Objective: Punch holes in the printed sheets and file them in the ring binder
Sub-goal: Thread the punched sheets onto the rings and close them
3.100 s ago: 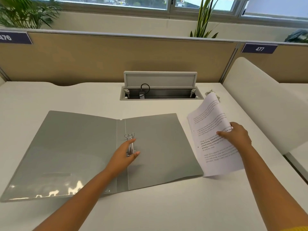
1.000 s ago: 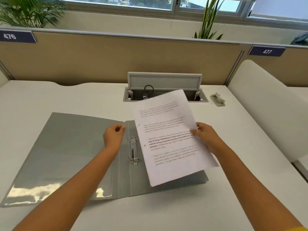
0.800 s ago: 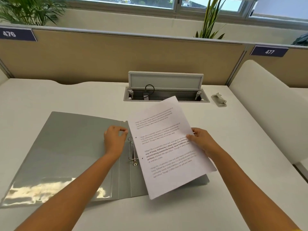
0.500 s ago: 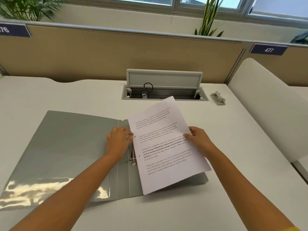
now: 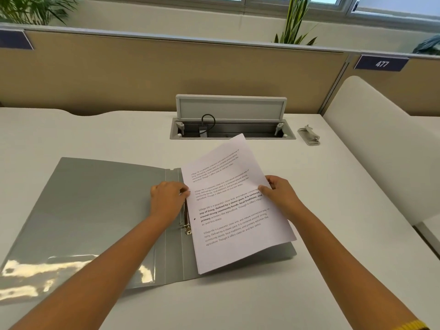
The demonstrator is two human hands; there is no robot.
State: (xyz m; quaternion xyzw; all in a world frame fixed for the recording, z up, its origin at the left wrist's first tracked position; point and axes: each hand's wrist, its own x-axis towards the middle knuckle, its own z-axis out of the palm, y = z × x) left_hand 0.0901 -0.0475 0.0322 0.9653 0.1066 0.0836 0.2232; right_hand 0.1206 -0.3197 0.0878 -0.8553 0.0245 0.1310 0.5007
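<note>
Printed sheets (image 5: 234,203), long axis running away and tilting right, pinched by my left hand (image 5: 167,201) and right hand (image 5: 282,195) over the open ring binder (image 5: 95,210); hole punch (image 5: 308,135) lying beyond.

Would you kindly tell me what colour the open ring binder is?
Grey: the ring binder shows best in the head view.

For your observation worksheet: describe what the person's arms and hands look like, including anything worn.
Both forearms are bare down to the left hand and right hand. No rings, watch or gloves show. A yellow ribbed cuff appears at the right arm's lower edge; the garment itself lies out of view.
</note>
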